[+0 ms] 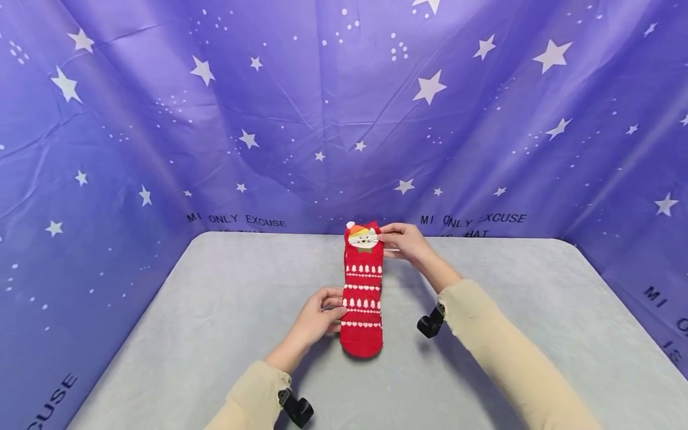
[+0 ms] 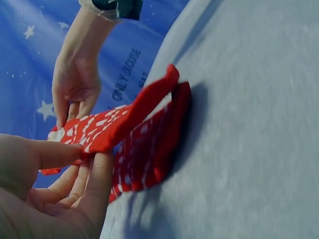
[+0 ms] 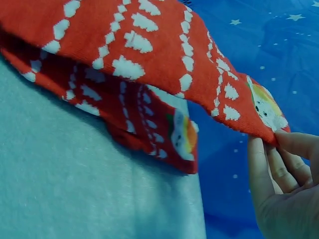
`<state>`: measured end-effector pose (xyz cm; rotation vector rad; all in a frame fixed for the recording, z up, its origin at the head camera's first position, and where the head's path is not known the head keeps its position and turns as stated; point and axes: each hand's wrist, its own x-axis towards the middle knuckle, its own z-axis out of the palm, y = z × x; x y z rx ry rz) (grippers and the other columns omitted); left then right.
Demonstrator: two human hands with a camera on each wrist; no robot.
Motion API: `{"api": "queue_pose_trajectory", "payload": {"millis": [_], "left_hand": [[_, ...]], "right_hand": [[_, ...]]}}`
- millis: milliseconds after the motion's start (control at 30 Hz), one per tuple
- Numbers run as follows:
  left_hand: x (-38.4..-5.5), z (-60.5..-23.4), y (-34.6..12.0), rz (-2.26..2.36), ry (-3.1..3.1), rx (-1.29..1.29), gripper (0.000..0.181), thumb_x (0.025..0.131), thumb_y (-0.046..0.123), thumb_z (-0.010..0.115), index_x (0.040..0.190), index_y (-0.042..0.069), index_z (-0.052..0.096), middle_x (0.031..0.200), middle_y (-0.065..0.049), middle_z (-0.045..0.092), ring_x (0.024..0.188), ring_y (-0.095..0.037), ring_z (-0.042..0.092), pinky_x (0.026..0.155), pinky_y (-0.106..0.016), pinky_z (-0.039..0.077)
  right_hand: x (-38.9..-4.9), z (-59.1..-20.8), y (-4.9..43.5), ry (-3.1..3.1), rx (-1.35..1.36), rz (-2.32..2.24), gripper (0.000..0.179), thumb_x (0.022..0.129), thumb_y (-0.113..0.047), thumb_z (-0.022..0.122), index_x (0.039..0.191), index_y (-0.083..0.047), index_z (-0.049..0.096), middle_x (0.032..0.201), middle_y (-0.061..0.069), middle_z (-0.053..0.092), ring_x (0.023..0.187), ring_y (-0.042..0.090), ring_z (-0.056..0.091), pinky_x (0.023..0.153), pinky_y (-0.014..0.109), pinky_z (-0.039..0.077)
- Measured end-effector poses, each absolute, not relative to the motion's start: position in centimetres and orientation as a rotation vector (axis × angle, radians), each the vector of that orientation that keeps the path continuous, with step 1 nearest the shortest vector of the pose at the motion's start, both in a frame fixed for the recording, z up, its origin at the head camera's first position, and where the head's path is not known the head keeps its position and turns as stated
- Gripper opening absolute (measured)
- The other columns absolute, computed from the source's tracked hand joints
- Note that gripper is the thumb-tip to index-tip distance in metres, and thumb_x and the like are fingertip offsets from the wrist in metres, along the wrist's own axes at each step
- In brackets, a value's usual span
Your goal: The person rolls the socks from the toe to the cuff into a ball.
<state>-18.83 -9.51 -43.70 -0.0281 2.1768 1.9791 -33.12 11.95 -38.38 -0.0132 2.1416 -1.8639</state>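
Observation:
A red sock (image 1: 362,292) with white tree and heart rows and a cat face in an orange hat is held over the table by both hands. My left hand (image 1: 318,315) pinches its left edge below the middle, thumb on top. At the far end, my right hand (image 1: 403,240) pinches the corner beside the cat face. Under it, a matching second sock (image 3: 144,117) lies on the table, mostly hidden from the head view. The left wrist view shows a gap between the upper sock (image 2: 142,112) and the lower sock (image 2: 159,154).
The grey table (image 1: 215,334) has rounded far corners. Behind and beside it hangs a purple-blue curtain (image 1: 301,107) with white stars and lettering. Black straps with camera mounts (image 1: 430,324) sit on both wrists, over beige sleeves (image 1: 500,352).

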Motion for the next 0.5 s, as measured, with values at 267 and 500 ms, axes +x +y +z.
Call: {"api": "queue_pose_trajectory", "payload": {"millis": [267,500], "left_hand": [[-19.3,-44.7,-10.1,1.889,2.244,-0.023,0.032,0.09,-0.006,0.061,0.122,-0.008,0.057,0.106,-0.02,0.065,0.079,-0.011,0.065,0.065,-0.03,0.061],[-19.8,-45.3,-10.1,1.752,2.37,-0.009,0.032,0.085,-0.01,0.065,0.116,-0.006,0.06,0.101,-0.017,0.066,0.077,-0.011,0.064,0.064,-0.032,0.062]], "right_hand": [[-33.8,-40.3,11.3,2.161,0.01,-1.876,0.037,0.095,-0.003,0.062,0.129,0.009,0.057,0.09,0.004,0.07,0.073,0.008,0.068,0.07,0.024,0.061],[-34.7,-42.2,11.1,2.217,0.035,-1.825,0.036,0.095,-0.005,0.064,0.127,0.009,0.058,0.103,0.016,0.07,0.068,0.005,0.065,0.067,0.023,0.061]]}}
